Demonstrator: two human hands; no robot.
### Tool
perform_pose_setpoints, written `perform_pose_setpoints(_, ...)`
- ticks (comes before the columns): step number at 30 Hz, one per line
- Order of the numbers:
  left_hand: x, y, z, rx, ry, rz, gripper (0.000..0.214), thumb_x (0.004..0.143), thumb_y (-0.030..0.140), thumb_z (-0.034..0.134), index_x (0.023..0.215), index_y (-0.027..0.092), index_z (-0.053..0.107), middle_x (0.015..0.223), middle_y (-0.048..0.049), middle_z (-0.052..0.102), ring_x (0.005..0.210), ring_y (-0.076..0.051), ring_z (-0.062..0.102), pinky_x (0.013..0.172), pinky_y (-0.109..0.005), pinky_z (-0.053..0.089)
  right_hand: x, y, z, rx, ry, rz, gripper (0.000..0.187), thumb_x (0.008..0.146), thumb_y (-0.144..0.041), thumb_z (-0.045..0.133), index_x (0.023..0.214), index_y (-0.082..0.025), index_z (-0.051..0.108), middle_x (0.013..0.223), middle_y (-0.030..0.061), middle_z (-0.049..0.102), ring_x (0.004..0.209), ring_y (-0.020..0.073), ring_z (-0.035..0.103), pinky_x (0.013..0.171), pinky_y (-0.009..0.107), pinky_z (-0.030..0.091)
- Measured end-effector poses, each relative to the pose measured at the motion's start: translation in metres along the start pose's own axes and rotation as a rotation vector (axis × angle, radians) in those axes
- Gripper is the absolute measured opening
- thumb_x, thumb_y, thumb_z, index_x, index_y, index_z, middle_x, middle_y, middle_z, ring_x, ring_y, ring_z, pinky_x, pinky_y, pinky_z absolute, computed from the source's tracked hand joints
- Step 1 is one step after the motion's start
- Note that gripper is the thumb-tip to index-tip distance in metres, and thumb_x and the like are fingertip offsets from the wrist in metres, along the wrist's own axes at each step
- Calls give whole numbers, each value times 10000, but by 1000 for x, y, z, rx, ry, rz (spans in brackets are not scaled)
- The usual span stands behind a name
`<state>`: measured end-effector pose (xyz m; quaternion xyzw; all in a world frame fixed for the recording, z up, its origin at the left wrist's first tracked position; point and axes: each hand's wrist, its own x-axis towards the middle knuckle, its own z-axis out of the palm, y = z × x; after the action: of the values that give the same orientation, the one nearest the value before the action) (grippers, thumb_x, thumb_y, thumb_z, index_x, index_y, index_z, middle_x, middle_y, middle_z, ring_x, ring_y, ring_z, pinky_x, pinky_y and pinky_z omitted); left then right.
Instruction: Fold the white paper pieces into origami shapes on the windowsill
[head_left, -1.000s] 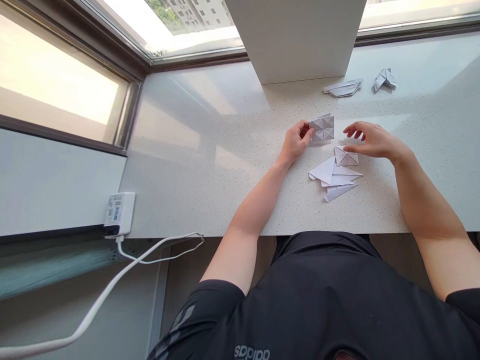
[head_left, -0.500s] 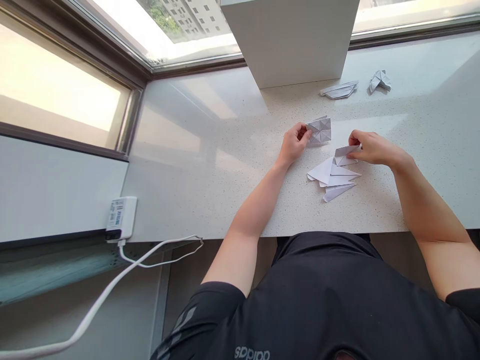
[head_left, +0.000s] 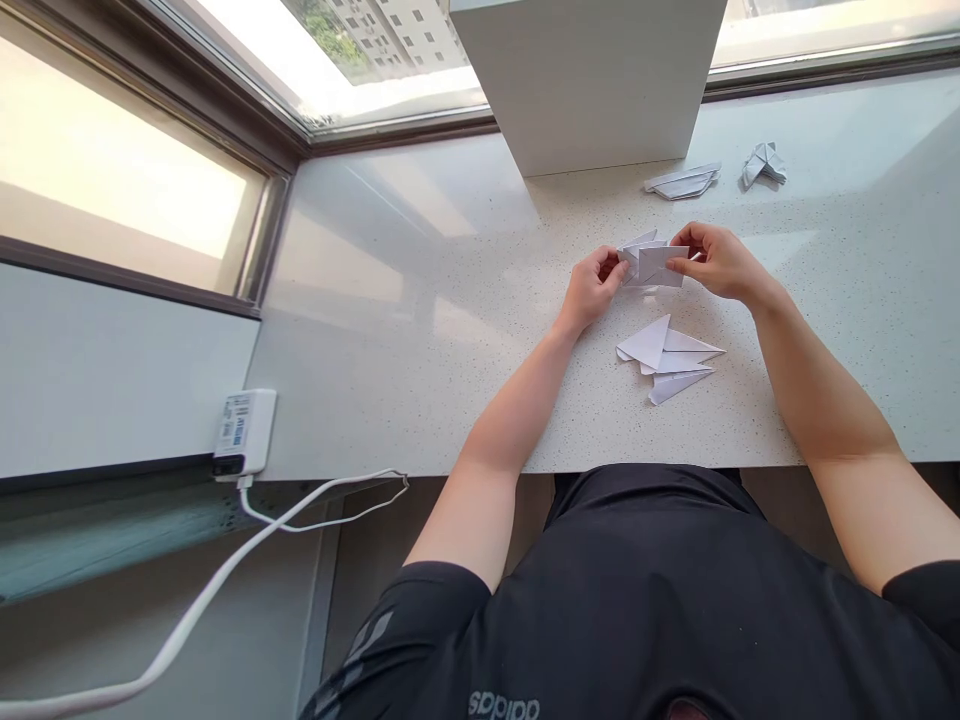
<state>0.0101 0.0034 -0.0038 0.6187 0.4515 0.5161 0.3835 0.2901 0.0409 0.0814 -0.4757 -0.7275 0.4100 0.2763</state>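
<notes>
My left hand [head_left: 591, 285] pinches the left edge of a creased, folded white paper piece [head_left: 634, 262] held just above the speckled white counter [head_left: 420, 400]. My right hand [head_left: 718, 260] pinches a second folded white paper piece [head_left: 664, 266] and holds it against the first one, so the two overlap between my hands. Nearer to me on the counter lies a small pile of folded white paper triangles [head_left: 667, 358], touched by neither hand.
A white rectangular pillar [head_left: 592, 80] stands at the back. To its right lie a flat folded paper [head_left: 681, 181] and a small crumpled folded paper [head_left: 763, 163]. A white power adapter [head_left: 241, 432] with a cable [head_left: 225, 575] hangs at the counter's left front edge. Windows run along the left and back.
My right hand picked a folded paper piece off the pile and carried it up and left to the piece in my left hand. My left hand stayed almost still.
</notes>
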Motion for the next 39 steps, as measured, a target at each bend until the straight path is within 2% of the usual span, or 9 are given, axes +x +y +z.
perform_pose_setpoints(5,-2,7,-1,27,-42,15,609,1154,866,785,1111,260,811,1022,-52,824,872,-187,714,800,-329,577,7,12,14,-16,57,-36,633,879,-883,1025,1064,-322,797,1031,101,837,1015,372,768,986,633,738)
perform_pose_setpoints(12,-4,8,-1,67,-77,38,571,1168,819,800,1117,250,800,994,-53,820,855,-186,724,788,-330,589,7,23,27,2,95,-27,599,891,-753,1065,1125,-314,731,1057,67,765,935,307,716,856,502,655)
perform_pose_setpoints(15,-4,7,0,67,-68,22,507,1195,750,798,1103,251,790,1002,-54,822,851,-186,733,777,-329,599,5,23,27,-34,125,-5,614,895,-728,1055,1212,-317,729,895,14,675,873,283,663,798,444,590)
perform_pose_setpoints(18,-4,5,0,59,-68,19,469,1206,714,793,1118,253,791,1034,-56,834,868,-191,757,786,-331,619,4,22,25,-72,67,15,534,937,-683,996,1213,-292,758,758,-23,577,782,258,599,747,415,518)
perform_pose_setpoints(23,-3,7,1,143,-55,13,412,1230,653,770,1144,250,787,1077,-67,835,897,-193,753,814,-330,634,2,16,23,-103,24,-25,385,967,-597,942,1075,-278,755,751,-6,581,785,250,561,762,419,489)
perform_pose_setpoints(26,-2,8,1,235,15,54,351,1215,606,817,1151,262,784,1125,-90,803,981,-225,744,872,-367,645,1,11,23,-101,41,-55,367,993,-594,921,1027,-284,729,756,3,585,801,255,561,790,431,499)
perform_pose_setpoints(29,-1,5,0,325,57,102,332,1203,577,851,1119,268,765,1031,-71,729,945,-238,697,876,-397,613,-2,7,23,-94,47,-87,350,1002,-585,905,1030,-286,725,774,4,593,790,248,556,804,436,509)
perform_pose_setpoints(33,-4,2,0,345,-25,125,358,1235,569,801,1068,265,713,883,-17,646,812,-209,626,799,-376,538,-4,5,23,-88,17,-102,348,986,-562,922,1040,-286,718,805,8,622,801,245,568,822,438,526)
perform_pose_setpoints(39,-7,5,4,367,-59,168,243,1246,456,768,1114,256,725,927,-39,705,848,-216,662,800,-371,535,-7,6,24,-88,2,-116,287,973,-471,916,1117,-278,760,849,13,659,793,236,577,821,434,537)
